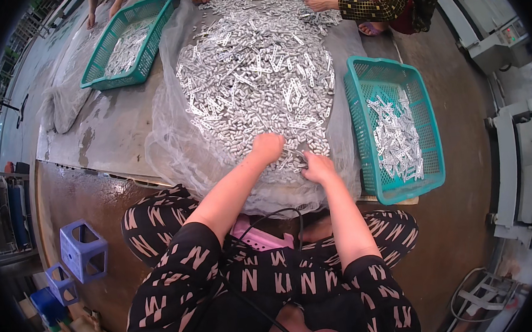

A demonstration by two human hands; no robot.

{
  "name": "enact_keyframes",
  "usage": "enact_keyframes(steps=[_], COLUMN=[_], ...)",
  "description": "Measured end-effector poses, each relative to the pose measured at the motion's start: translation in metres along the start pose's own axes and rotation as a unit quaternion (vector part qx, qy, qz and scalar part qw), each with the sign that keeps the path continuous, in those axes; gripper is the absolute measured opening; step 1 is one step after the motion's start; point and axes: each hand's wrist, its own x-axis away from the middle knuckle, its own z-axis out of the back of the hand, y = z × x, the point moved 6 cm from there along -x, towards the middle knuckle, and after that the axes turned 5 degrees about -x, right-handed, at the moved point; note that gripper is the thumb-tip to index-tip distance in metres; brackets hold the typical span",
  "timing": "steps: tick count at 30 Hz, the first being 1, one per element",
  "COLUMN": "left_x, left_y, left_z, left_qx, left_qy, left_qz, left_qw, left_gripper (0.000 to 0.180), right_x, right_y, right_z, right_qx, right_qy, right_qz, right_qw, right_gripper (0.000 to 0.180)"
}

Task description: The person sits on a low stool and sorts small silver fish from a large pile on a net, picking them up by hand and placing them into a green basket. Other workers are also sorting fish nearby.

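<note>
Currently I see L hand [269,147] & R hand [318,167], fingers curled, at lower edge of grey pcs pile [255,99], ctr frame; can't tell what's pinched. Teal basket [411,190] mid-right.

Soft, even light, bowed edges (black corners)

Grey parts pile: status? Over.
Left hand, right hand at near edge of grey parts, grips unclear; parts heaped on pale netting; nothing seen blocking hands.

Grey machines [527,154], heaped metallic parts [254,86] and teal crates [429,124] mark a factory workshop.
</note>
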Motion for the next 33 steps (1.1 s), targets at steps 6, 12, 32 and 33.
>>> enact_keyframes(steps=[6,12,32,33], left_x=[0.007,0.016,-0.080,-0.095], left_y=[0.010,0.017,0.198,0.174], left_z=[0.001,-0.006,0.138,0.132], left_qx=[0.061,0.060,0.512,0.459], left_qy=[-0.020,-0.006,0.096,0.155], left_qz=[0.025,0.044,-0.155,-0.144], left_qw=[0.998,0.997,0.839,0.863], left_gripper=[0.023,0.039,0.075,0.074], right_x=[-0.002,-0.021,0.136,0.118], right_y=[0.009,0.034,0.084,0.084], right_z=[-0.012,0.014,0.188,0.179], right_qx=[0.008,-0.132,-0.260,-0.313], right_qy=[0.049,0.107,0.802,0.766], right_qz=[0.025,0.004,-0.018,0.048], right_qw=[0.998,0.985,0.537,0.560], right_gripper=[0.031,0.028,0.023,0.021])
